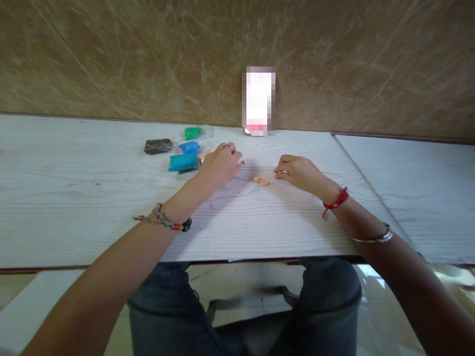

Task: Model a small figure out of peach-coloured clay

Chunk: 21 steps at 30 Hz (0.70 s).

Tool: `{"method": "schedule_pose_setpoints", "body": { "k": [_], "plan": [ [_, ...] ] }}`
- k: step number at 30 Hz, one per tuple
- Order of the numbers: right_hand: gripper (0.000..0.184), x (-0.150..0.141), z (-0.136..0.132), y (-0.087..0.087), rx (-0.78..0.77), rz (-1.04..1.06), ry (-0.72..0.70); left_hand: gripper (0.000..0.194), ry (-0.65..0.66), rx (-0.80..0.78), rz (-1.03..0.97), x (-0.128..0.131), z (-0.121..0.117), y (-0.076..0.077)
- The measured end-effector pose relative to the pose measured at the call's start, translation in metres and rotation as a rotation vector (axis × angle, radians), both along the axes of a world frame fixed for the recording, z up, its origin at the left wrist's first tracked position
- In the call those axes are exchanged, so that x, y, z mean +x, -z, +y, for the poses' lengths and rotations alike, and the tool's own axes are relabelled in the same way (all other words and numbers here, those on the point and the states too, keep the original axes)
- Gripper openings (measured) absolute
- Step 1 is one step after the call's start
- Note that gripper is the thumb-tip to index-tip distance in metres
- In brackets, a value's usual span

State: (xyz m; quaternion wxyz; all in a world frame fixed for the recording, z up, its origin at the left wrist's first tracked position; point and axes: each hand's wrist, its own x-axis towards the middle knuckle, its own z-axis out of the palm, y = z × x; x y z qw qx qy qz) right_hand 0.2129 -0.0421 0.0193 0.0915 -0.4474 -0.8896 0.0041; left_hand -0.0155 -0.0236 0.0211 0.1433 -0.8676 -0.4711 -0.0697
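In front of the lit screen [260,99], peach pieces [264,182] lay loose; right hand [300,171] pinched a peach bit [282,172], left hand [221,165] curled, hold unclear. A carelessly lowered palm could have flattened the pieces.

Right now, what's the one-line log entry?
left hand: by peach packet | right hand: fingers pinched, contents unclear | between hands: peach pieces on table | left: green packet, blue packet, teal packet, brown packet

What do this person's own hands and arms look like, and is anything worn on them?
Both are bare, with no gloves or sleeves in view. The left hand has a ring, with a multicoloured beaded bracelet at the wrist. The right hand has a red cord bracelet at its wrist and a silvery bangle higher up.
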Motion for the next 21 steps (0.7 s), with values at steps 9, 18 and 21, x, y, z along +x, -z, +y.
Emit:
{"method": "schedule_pose_setpoints", "body": {
  "k": [9,18,21],
  "plan": [
    [0.028,0.0009,-0.0063,-0.004,-0.002,-0.152,-0.031,0.03,0.007,-0.002,0.022,-0.0003,-0.001,0.0003],
    [0.027,-0.0042,-0.005,0.0001,0.036,-0.154,0.003,0.03,-0.006,-0.064,0.02,0.0017,-0.002,-0.0016],
    [0.028,-0.0046,-0.007,-0.0013,0.031,-0.162,-0.044,0.031,-0.022,-0.09,-0.009,0.0024,-0.0021,-0.0019]
  ]
}}
